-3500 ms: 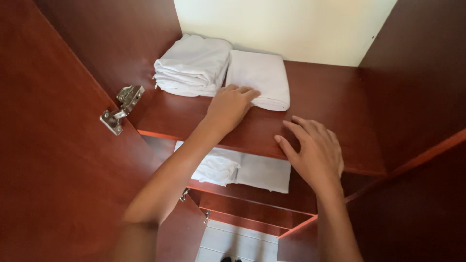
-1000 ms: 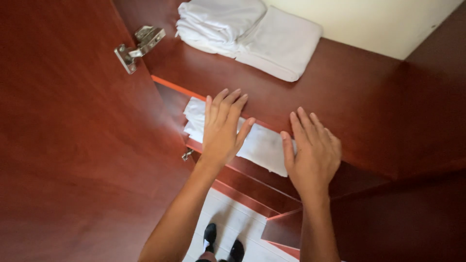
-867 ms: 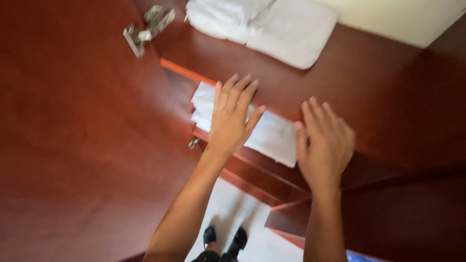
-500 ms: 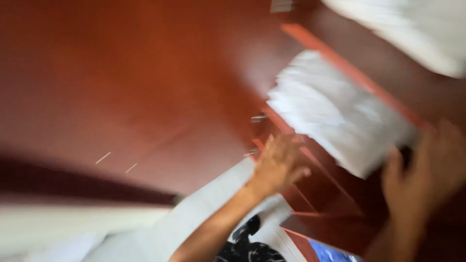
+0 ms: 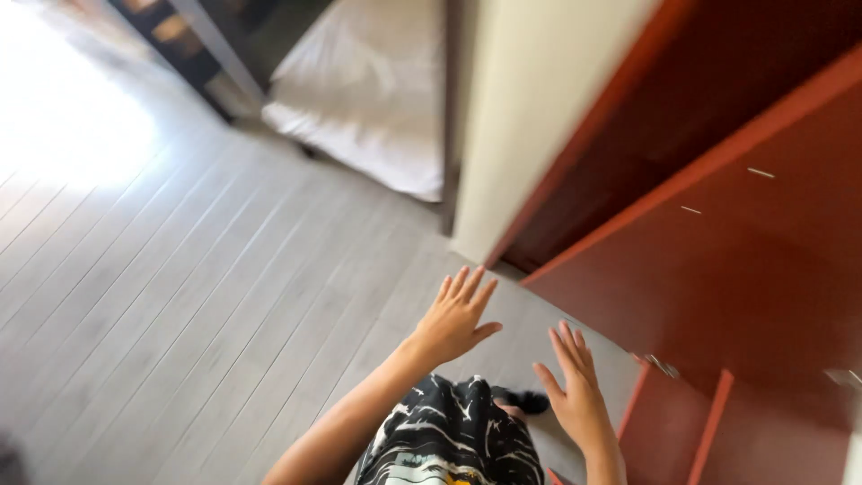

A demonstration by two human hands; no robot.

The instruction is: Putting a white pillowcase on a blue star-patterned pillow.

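Observation:
My left hand (image 5: 456,314) hangs in the air over the grey plank floor (image 5: 180,296), fingers spread and holding nothing. My right hand (image 5: 575,386) is a little lower and to the right, also open and empty, close to the red-brown wardrobe door (image 5: 718,260). Neither hand touches anything. The white folded linens and the shelves are out of view.
The open wardrobe door stands at the right, with its lower edge near my right hand. A cream wall corner (image 5: 530,117) rises behind it. A white mattress or cushion (image 5: 368,99) lies on the floor at the top. Bright light falls on the floor at the upper left.
My view has swung left and down, away from the wardrobe shelves and linens to the floor. Both hands have left the shelf edge and hang free in the air.

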